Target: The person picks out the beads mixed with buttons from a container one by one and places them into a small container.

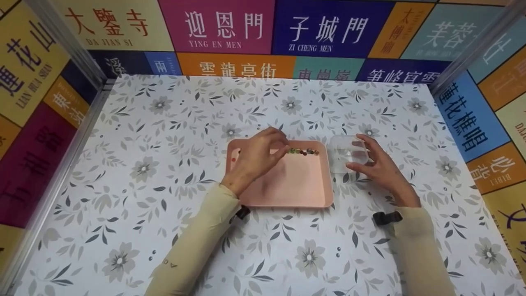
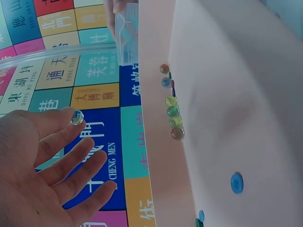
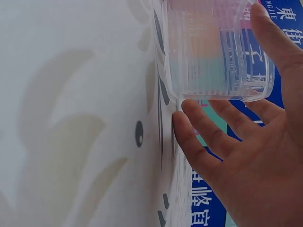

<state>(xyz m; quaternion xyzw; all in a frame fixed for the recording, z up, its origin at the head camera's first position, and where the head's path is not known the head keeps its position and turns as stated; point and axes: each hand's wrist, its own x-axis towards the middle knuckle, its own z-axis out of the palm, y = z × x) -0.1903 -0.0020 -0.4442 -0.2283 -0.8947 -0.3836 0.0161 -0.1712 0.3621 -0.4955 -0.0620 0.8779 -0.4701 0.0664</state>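
Note:
My left hand [image 1: 258,154] is raised over the pink tray [image 1: 302,183], hiding much of its left part. Between thumb and index finger it pinches a clear glass marble [image 2: 77,117], as the left wrist view shows; its other fingers are spread. Along the tray's far wall runs a row of coloured marbles [image 2: 173,111]. A blue button [image 2: 237,182] lies on the tray floor. Right of the tray, my right hand [image 1: 382,168] holds a clear plastic container [image 3: 208,52] by its side, thumb near the rim and fingers around the opposite side.
Small dark pieces [image 1: 304,153] lie among the marbles, and a red piece [image 1: 233,159] is at the tray's left end. A white floral cloth [image 1: 144,168] covers the table. Panels with large printed characters [image 1: 224,24] stand behind and along both sides.

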